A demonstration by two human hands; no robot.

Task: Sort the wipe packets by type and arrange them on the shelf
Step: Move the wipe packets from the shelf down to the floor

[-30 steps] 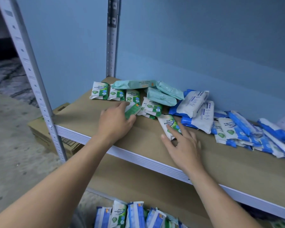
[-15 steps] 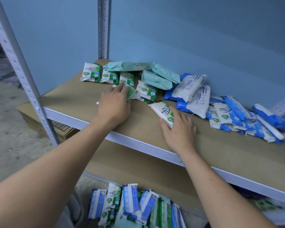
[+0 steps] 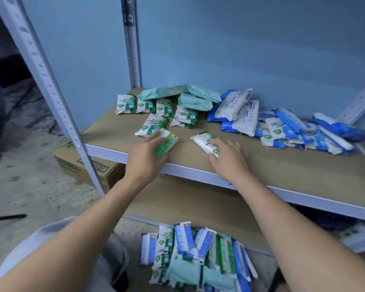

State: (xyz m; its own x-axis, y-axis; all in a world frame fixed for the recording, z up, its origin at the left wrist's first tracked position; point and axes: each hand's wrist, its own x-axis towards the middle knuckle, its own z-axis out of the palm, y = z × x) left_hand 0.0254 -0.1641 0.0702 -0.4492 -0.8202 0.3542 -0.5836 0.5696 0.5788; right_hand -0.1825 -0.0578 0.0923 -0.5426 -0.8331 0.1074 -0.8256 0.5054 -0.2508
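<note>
Left fingers (image 3: 155,136) atop green packet (image 3: 169,142), shelf (image 3: 282,165) front

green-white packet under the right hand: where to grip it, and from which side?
Probably across its narrow width, near the middle, from above: the packet lies flat on the shelf, slanting away to the left, with both long edges clear there. The right hand rests fingers on its near end.

Glossy plastic packets (image 3: 184,117) lie on a matt brown board shelf (image 3: 261,165) with painted metal posts (image 3: 42,76).
</note>
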